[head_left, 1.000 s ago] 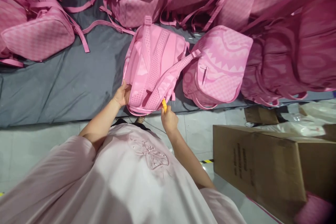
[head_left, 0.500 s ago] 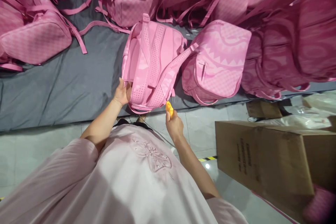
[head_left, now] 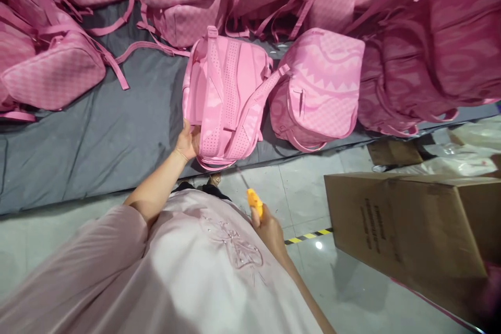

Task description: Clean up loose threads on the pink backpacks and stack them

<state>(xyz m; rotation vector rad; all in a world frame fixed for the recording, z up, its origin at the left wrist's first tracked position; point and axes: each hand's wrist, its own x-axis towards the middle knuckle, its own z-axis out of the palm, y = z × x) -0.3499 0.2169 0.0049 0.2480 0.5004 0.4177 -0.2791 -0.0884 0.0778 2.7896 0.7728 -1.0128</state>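
Observation:
A pink backpack (head_left: 230,99) stands on the grey-covered surface in front of me, its perforated back panel and shoulder straps facing me. My left hand (head_left: 188,141) grips its lower left side, thumb showing and some fingers hidden against the fabric. Lower down, over the floor and apart from the bag, my right hand (head_left: 268,229) is closed around a small yellow-handled tool (head_left: 254,202). A thin dark tip seems to run from the tool up toward the bag; its exact kind is unclear.
Beside it stands another pink backpack (head_left: 321,88) with a zigzag pattern. More pink backpacks (head_left: 55,70) line the back and both sides of the grey cover (head_left: 129,135). A cardboard box (head_left: 403,224) stands on the floor at right, near yellow-black tape (head_left: 309,236).
My right hand with the yellow-handled tool has drawn down toward me, away from the backpack's bottom edge. My left hand keeps its hold on the bag. The view has shifted slightly.

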